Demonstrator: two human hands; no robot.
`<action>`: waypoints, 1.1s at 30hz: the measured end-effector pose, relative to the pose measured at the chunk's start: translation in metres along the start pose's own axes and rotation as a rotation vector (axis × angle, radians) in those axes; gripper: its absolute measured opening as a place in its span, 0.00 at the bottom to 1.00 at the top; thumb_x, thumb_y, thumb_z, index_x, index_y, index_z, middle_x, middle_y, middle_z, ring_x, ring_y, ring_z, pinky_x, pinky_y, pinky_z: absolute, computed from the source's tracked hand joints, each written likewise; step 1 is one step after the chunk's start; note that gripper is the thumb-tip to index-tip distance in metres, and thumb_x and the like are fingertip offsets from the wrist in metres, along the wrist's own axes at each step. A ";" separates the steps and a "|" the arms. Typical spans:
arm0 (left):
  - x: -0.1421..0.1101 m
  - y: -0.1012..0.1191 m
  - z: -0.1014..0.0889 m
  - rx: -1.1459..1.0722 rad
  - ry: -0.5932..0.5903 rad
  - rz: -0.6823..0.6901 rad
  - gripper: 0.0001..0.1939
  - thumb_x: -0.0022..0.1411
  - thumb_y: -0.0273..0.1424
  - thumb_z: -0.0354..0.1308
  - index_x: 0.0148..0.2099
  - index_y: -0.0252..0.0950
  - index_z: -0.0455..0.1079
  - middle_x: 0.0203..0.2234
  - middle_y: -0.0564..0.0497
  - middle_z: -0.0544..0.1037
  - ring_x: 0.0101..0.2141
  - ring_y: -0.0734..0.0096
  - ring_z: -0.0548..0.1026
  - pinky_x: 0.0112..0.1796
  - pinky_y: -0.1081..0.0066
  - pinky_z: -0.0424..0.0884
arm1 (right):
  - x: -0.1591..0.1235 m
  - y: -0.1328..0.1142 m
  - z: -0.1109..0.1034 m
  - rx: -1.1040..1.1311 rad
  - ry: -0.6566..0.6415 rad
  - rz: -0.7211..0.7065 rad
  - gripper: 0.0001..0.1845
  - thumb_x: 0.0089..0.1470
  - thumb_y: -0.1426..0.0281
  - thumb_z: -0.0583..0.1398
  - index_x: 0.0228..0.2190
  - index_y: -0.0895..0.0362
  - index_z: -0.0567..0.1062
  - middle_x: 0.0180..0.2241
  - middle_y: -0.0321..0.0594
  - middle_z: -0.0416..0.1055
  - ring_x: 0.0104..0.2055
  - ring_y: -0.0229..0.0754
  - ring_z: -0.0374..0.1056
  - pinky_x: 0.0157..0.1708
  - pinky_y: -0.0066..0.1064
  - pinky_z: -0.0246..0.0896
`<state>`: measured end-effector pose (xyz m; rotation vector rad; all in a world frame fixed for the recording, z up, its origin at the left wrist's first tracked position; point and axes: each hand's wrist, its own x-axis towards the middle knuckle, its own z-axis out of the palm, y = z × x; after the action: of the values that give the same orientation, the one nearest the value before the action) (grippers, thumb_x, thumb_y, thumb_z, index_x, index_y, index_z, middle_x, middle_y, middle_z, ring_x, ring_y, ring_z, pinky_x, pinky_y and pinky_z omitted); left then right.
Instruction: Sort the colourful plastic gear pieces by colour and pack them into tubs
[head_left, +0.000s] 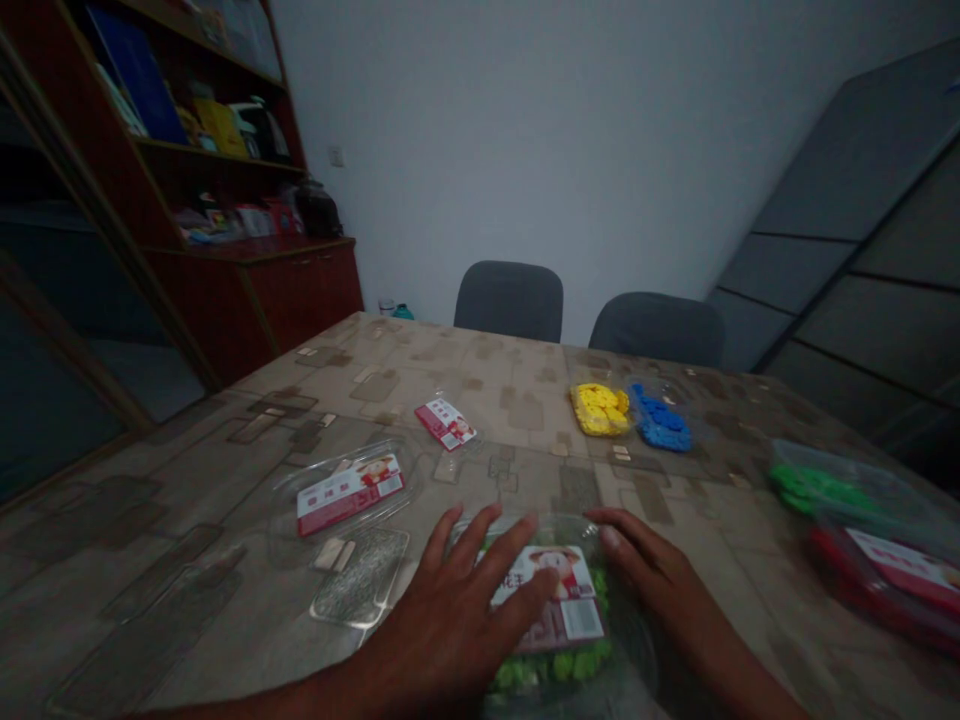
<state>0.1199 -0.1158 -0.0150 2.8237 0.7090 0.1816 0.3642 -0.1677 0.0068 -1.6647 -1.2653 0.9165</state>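
In front of me is a clear plastic container (559, 665) filled with light green pieces, its lid bearing a red and white label (566, 630). My left hand (472, 600) lies across the lid with fingers spread, the thumb over the label. At the far right corner my right hand (660, 570) grips the container's edge, thumb and index finger close together; its other fingers are mostly hidden. Left of the container, a clear plastic lid (356, 490) with a similar label rests on the table. Another labelled lid (448, 425) lies farther back.
A patterned cloth covers the table (517, 375). Toward the back right are containers of yellow pieces (600, 410) and blue pieces (661, 420). Green pieces (821, 490) and a container of red pieces (862, 575) stand at right. Two grey chairs (510, 295) are behind the table.
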 end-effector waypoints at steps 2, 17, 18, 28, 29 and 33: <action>0.000 0.002 0.010 0.053 0.017 -0.002 0.46 0.57 0.34 0.68 0.72 0.50 0.47 0.71 0.39 0.47 0.66 0.27 0.49 0.57 0.24 0.44 | 0.000 -0.002 0.009 0.046 -0.050 -0.012 0.24 0.57 0.49 0.58 0.40 0.55 0.80 0.38 0.42 0.80 0.40 0.51 0.74 0.40 0.37 0.69; 0.002 0.009 0.019 0.091 0.088 -0.013 0.43 0.60 0.55 0.60 0.71 0.46 0.52 0.69 0.36 0.51 0.64 0.23 0.52 0.55 0.23 0.50 | 0.006 -0.016 0.017 0.320 -0.034 0.167 0.20 0.46 0.51 0.64 0.27 0.55 0.79 0.28 0.39 0.78 0.31 0.47 0.73 0.32 0.34 0.68; 0.002 0.009 0.020 0.097 0.089 -0.010 0.42 0.61 0.55 0.59 0.71 0.46 0.53 0.69 0.36 0.51 0.64 0.23 0.52 0.55 0.23 0.51 | 0.008 -0.018 0.015 0.283 -0.051 0.155 0.19 0.46 0.51 0.63 0.27 0.54 0.79 0.29 0.39 0.78 0.33 0.48 0.73 0.33 0.34 0.68; 0.001 0.006 0.017 0.019 0.108 -0.011 0.27 0.69 0.34 0.56 0.68 0.44 0.58 0.69 0.39 0.55 0.65 0.30 0.53 0.57 0.26 0.49 | 0.040 0.000 0.025 0.026 -0.100 -0.019 0.27 0.50 0.43 0.58 0.20 0.52 0.61 0.21 0.29 0.54 0.25 0.38 0.54 0.26 0.30 0.54; -0.003 0.003 0.011 -0.053 0.160 -0.003 0.28 0.68 0.39 0.57 0.67 0.45 0.59 0.69 0.39 0.54 0.65 0.31 0.53 0.59 0.29 0.48 | 0.040 0.002 0.026 0.043 -0.096 0.010 0.28 0.48 0.42 0.58 0.20 0.52 0.60 0.20 0.28 0.52 0.24 0.37 0.52 0.24 0.29 0.52; -0.022 -0.013 -0.017 -0.494 0.497 -0.283 0.25 0.67 0.47 0.55 0.62 0.45 0.62 0.63 0.41 0.63 0.58 0.45 0.66 0.55 0.47 0.64 | 0.039 0.007 0.026 0.059 -0.069 0.049 0.30 0.43 0.40 0.59 0.18 0.52 0.58 0.19 0.27 0.50 0.22 0.35 0.50 0.23 0.28 0.48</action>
<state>0.0919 -0.1116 -0.0036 2.1885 0.9879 0.8922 0.3519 -0.1262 -0.0119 -1.6372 -1.2360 1.0386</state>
